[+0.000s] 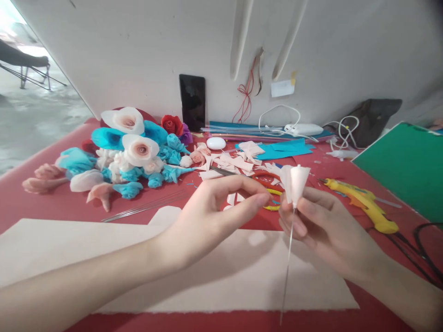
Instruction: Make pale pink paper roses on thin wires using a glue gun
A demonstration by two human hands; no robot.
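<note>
My right hand [321,221] pinches a pale paper flower [298,182] at its base, between thumb and fingers. The flower is a small cone of cream petals, upright on a thin wire stem [288,267] that hangs down below the fingers. My left hand [214,212] hovers to the left of the flower, apart from it. Its fingers are loosely bent with thumb and index tips close together, and nothing shows in them. Beneath both hands lies a large cream paper sheet [166,276]. Behind the hands are scissors [266,177] with red and yellow handles, partly covered by the left hand.
Finished paper flowers [129,143] in white, blue and pink pile up at the left. Paper scraps [235,161] and thin wires [141,207] lie on the red table. A yellow glue gun [363,203] with its cord is at right. A phone [193,101] leans against the wall.
</note>
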